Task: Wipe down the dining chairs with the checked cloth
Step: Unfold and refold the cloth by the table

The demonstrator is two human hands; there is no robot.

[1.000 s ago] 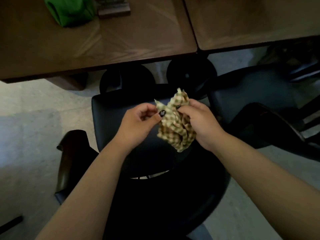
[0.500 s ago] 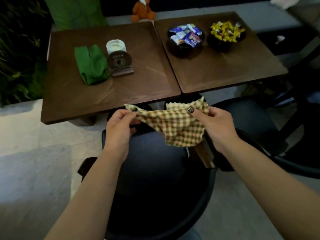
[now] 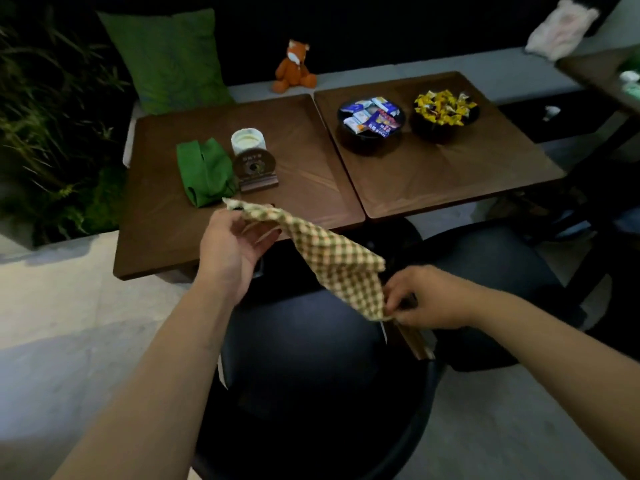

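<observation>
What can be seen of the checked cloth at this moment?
The checked cloth looks like thin woven fabric in a cream, tan and brown check. It is opened out and stretched on a slant in the air, above the dark chair seat, touching neither seat nor table. The left hand pinches its upper corner near the table edge; the right hand pinches its lower corner. The middle sags slightly in soft folds.

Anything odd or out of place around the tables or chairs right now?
Nothing stands out as spilled or damaged. The left hand and right hand pinch opposite corners of the checked cloth, held in the air above the dark chair. Both snack bowls sit upright on the right table.
</observation>
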